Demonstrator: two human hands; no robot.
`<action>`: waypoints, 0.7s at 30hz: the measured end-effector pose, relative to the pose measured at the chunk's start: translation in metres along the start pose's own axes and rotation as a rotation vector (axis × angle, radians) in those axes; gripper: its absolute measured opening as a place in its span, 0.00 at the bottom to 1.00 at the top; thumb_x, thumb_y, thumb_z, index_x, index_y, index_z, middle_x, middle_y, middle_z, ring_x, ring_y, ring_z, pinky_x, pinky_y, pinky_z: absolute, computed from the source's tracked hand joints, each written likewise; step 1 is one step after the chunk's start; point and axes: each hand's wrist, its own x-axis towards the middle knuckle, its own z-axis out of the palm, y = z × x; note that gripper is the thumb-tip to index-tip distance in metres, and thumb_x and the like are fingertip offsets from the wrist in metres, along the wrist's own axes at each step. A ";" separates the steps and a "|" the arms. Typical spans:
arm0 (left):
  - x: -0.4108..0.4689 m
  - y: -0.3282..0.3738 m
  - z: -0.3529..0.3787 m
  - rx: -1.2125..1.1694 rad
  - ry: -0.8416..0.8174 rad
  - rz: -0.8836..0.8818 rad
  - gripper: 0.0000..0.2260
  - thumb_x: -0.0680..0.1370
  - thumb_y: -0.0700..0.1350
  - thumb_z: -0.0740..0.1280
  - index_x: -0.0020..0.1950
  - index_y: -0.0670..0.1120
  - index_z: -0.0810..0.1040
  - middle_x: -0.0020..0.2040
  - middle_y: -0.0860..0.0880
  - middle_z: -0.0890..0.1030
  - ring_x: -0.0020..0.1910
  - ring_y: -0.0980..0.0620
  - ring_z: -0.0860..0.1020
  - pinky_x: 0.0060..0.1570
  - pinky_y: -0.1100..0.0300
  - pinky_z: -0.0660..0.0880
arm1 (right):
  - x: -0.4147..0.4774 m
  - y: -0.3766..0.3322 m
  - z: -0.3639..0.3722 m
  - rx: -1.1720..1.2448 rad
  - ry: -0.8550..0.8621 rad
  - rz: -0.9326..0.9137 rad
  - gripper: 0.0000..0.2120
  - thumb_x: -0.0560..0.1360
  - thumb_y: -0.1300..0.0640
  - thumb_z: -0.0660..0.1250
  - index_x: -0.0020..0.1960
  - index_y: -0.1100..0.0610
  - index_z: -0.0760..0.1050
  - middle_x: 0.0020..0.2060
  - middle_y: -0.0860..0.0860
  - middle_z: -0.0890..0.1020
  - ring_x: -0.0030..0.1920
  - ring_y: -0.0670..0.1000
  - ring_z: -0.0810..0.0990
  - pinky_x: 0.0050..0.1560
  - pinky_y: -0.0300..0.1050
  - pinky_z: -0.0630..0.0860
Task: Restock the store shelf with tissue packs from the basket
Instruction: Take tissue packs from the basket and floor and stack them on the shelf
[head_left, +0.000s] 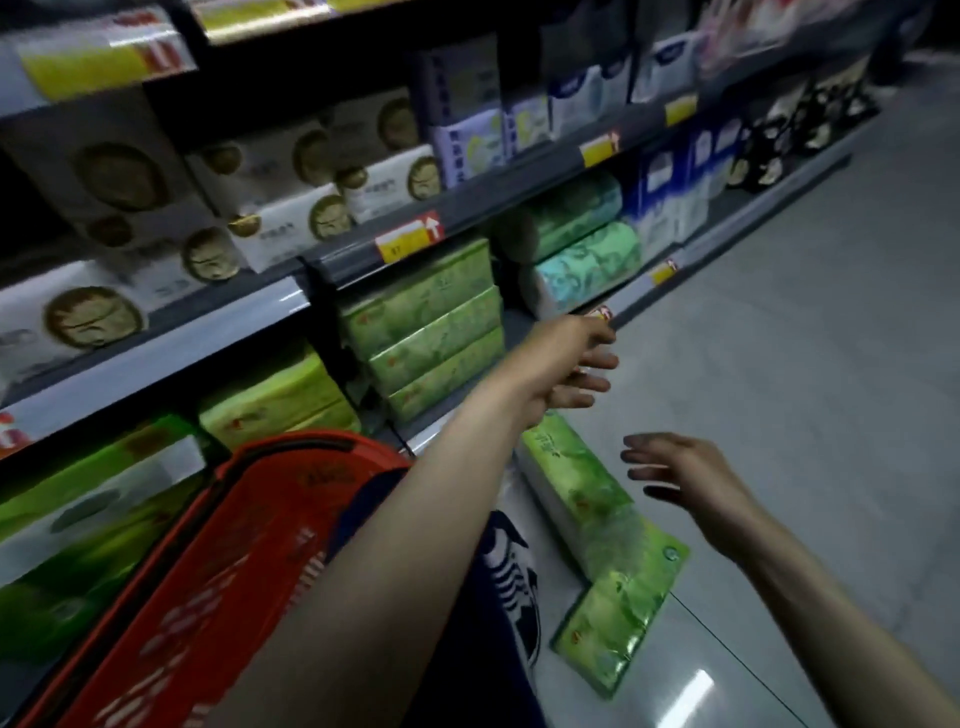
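Lying loose: two tissue packs (571, 470) (621, 618)

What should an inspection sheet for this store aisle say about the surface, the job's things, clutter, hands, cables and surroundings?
Surface: grey floor, glossy, with light reflections.
Job's things: red basket at lower left, beside the left forearm, contents not visible; green tissue packs lying on the floor by the shelf base; shelf stack of similar green packs on the lower shelf.
Clutter: nothing seen.
Hands: left hand open, fingers spread, reaching toward the shelf edge, holding nothing; right hand open, over the floor packs, holding nothing.
Cables: nothing seen.
Surroundings: white packs on the upper shelf; green rolls to the right; yellow price tags on shelf edges.
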 end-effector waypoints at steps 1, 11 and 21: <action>0.015 -0.007 0.011 0.013 0.001 -0.046 0.10 0.77 0.50 0.67 0.57 0.49 0.79 0.52 0.47 0.82 0.39 0.49 0.79 0.37 0.59 0.75 | 0.007 0.011 0.001 -0.036 0.004 0.014 0.09 0.81 0.59 0.69 0.59 0.57 0.85 0.54 0.56 0.88 0.54 0.58 0.85 0.54 0.52 0.79; 0.194 -0.179 0.027 -0.050 0.329 -0.422 0.35 0.53 0.52 0.70 0.60 0.45 0.79 0.65 0.41 0.79 0.58 0.37 0.80 0.55 0.44 0.80 | 0.071 0.054 0.047 -0.591 0.007 0.016 0.40 0.75 0.49 0.75 0.81 0.57 0.64 0.77 0.57 0.72 0.74 0.60 0.73 0.67 0.52 0.75; 0.190 -0.221 0.022 -0.186 0.312 -0.565 0.26 0.67 0.52 0.66 0.64 0.43 0.77 0.58 0.39 0.83 0.56 0.35 0.81 0.61 0.41 0.78 | 0.106 0.103 0.077 -1.044 -0.071 0.177 0.59 0.74 0.30 0.67 0.85 0.62 0.38 0.83 0.65 0.50 0.81 0.68 0.58 0.78 0.63 0.61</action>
